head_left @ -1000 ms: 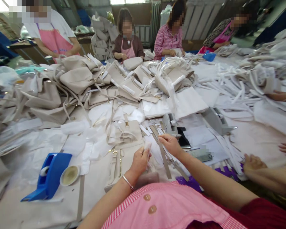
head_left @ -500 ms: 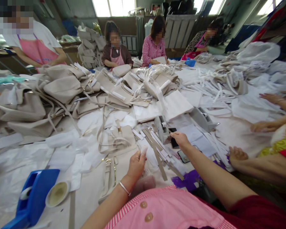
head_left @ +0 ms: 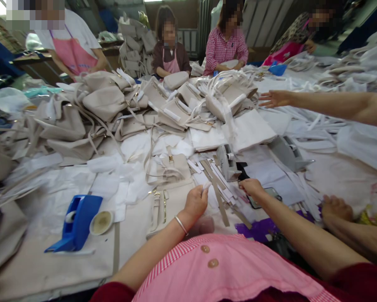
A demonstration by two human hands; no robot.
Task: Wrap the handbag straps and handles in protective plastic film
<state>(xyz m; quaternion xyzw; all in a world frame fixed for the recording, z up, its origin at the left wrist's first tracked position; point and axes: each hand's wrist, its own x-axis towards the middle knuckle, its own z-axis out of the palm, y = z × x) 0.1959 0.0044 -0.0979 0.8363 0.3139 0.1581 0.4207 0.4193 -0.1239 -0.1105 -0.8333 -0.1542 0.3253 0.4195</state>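
My left hand (head_left: 197, 203) is closed with a small white piece (head_left: 207, 185), like folded paper or foam, between thumb and fingers. It hovers beside a beige handbag (head_left: 172, 205) with gold-coloured buckles, lying flat on the table. My right hand (head_left: 253, 188) is pinched just on the near side of a grey tape dispenser (head_left: 228, 163). Whatever sits at its fingertips is too small to make out. Between my hands lie white and grey-brown strips (head_left: 221, 188). A phone (head_left: 266, 197) lies partly behind my right hand.
Beige bags (head_left: 105, 100) are heaped across the far side. A blue tape dispenser (head_left: 76, 222) and a round shallow dish (head_left: 101, 222) stand left, a second grey dispenser (head_left: 287, 153) right. A co-worker's arm (head_left: 326, 105) reaches in from the right; several people work opposite.
The view has shifted, so the table appears further right. My right hand has drawn slightly nearer to me from the grey dispenser. The co-worker's arm at right now stretches toward the bag heap.
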